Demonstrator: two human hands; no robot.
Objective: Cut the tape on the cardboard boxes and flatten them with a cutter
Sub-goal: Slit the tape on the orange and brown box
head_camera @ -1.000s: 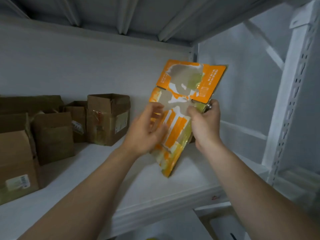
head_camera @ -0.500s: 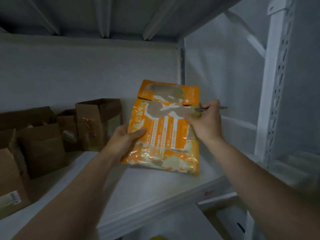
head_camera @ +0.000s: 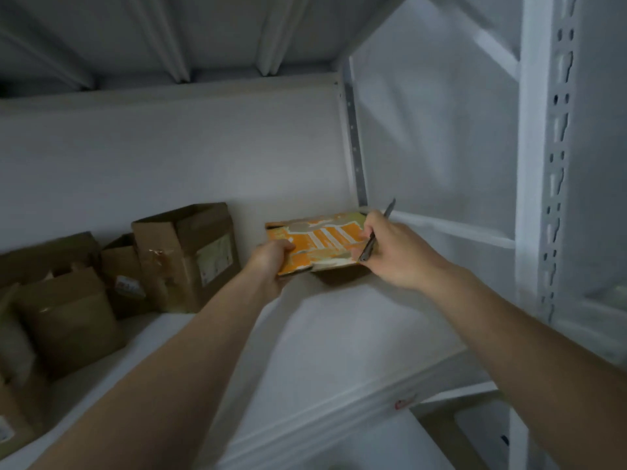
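Note:
A flattened orange and white cardboard box (head_camera: 317, 244) lies almost flat at the back right corner of the white shelf (head_camera: 339, 340), on top of something brown underneath it. My left hand (head_camera: 271, 262) grips its near left edge. My right hand (head_camera: 390, 252) holds its right edge and also carries a slim grey cutter (head_camera: 376, 230), whose end sticks up past my fingers toward the wall.
Several brown cardboard boxes stand on the left of the shelf, the nearest to the orange one being a tall box (head_camera: 186, 256) with a label. A white perforated upright (head_camera: 556, 164) frames the right side. The shelf above hangs low overhead.
Both hands have carried the orange box from upright in front of me down and back into the shelf's right corner, where it now lies nearly flat.

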